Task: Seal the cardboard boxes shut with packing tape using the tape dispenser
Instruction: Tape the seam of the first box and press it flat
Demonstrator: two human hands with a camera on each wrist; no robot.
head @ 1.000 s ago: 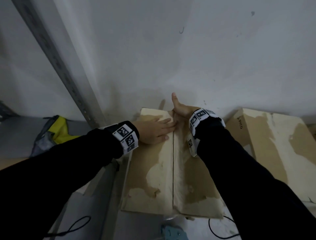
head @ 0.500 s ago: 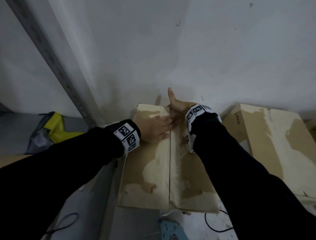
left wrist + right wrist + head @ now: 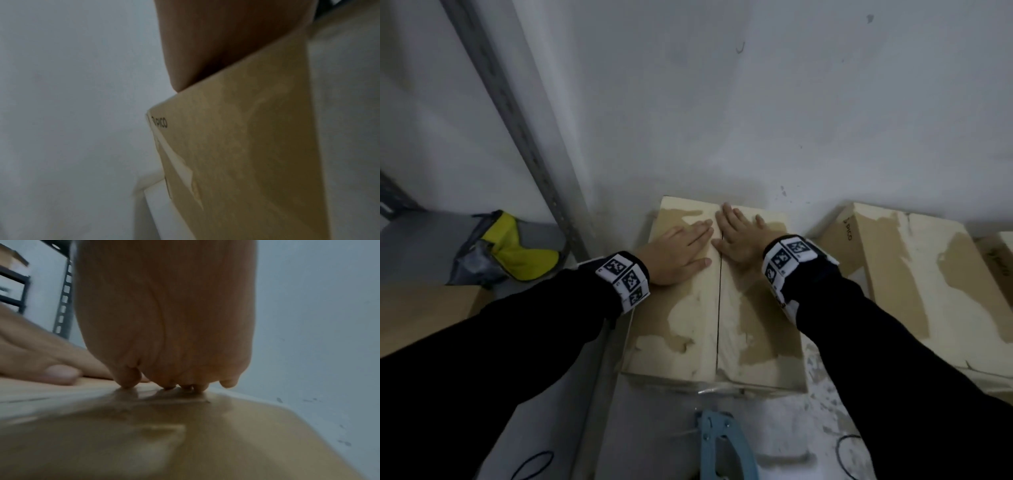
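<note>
A worn tan cardboard box [image 3: 688, 329] stands against the white wall, its two top flaps closed with a dark seam down the middle. My left hand [image 3: 678, 253] lies flat on the left flap, fingers straight. On the right flap rests my right hand [image 3: 739, 240], palm down, fingers spread toward the wall. In the right wrist view my right hand [image 3: 164, 321] presses on the box top [image 3: 144, 434] with its fingertips. The left wrist view shows my left hand [image 3: 201, 40] on the box [image 3: 246, 154]. A blue tape dispenser [image 3: 722, 445] lies on the floor just in front of the box.
A second cardboard box [image 3: 914, 284] stands to the right, with another one's edge [image 3: 996, 253] past it. A grey metal shelf post [image 3: 517, 113] rises at the left, a yellow and grey bag [image 3: 506, 253] beside it. Black cables [image 3: 849, 455] lie on the floor.
My right hand has turned from thumb-up at the box's far edge to lying flat on the right flap. The left hand stays on the left flap.
</note>
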